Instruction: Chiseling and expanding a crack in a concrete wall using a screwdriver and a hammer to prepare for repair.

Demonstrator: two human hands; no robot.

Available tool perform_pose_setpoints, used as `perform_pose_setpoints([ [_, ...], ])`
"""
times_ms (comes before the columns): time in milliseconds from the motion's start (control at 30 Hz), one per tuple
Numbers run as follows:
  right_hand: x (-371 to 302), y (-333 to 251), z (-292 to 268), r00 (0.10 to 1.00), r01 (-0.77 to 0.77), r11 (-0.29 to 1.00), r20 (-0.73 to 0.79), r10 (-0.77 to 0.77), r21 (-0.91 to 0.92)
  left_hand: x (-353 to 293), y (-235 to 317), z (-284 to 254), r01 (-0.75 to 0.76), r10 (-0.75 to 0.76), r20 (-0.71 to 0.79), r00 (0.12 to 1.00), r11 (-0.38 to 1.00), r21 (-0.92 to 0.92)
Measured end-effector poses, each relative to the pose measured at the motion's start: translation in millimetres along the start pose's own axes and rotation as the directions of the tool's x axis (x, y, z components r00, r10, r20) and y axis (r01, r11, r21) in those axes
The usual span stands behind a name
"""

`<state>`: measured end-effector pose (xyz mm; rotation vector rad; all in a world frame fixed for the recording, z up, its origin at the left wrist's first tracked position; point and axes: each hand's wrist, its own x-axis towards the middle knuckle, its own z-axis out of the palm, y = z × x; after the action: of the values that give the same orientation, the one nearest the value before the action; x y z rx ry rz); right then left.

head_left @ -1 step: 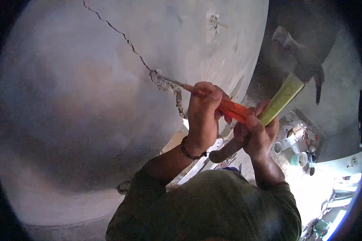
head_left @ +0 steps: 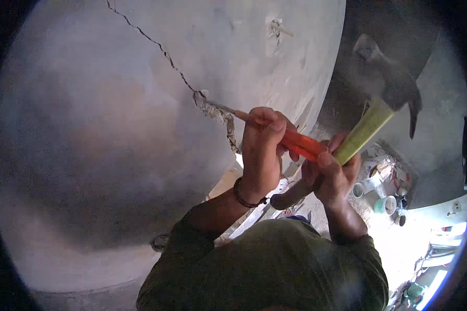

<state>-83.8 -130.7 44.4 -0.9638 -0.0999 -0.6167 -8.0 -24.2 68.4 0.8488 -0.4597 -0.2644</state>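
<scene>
My left hand (head_left: 264,147) is closed round an orange-handled screwdriver (head_left: 303,144), its shaft slanting up and left. The tip meets the crumbled edge of a crack (head_left: 177,70) in the grey plaster wall (head_left: 114,171). In my right hand (head_left: 337,173) is a claw hammer (head_left: 368,127) with a yellow handle; its dark head points up and right, and its darker grip end comes out below the hand. My right thumb and fingers also lie against the rear end of the screwdriver's handle, so both tools cross there.
A small stick juts from a chipped hole (head_left: 281,28) higher on the wall. Down to the right, several pots and tubs, one a pale bucket (head_left: 385,206), stand among rubble on the floor. Broken plaster edges and pale boards lie behind my hands.
The hammer head has shifted slightly to the right and looks less blurred. My left hand and the screwdriver stay almost in place.
</scene>
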Motion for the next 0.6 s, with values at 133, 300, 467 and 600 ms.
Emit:
perform_pose_setpoints([
  [133,-11,-1,6,0.996,0.083,0.982,0.037,-0.077,-0.170,-3,4,-8,0.011,-0.008,0.048,0.999,0.997,-0.077],
  [300,-22,3,17,0.997,0.071,0.978,0.053,-0.061,-0.198,-1,8,-22,-0.015,0.023,0.069,0.997,0.994,-0.111],
  [467,-26,0,27,0.992,0.001,0.976,0.126,0.027,-0.218,-1,16,-24,0.010,0.030,0.157,0.987,0.968,-0.252],
  [600,13,-23,49,0.951,0.293,0.911,-0.014,-0.310,-0.290,16,20,-3,-0.022,0.109,0.229,0.967,0.936,-0.350],
])
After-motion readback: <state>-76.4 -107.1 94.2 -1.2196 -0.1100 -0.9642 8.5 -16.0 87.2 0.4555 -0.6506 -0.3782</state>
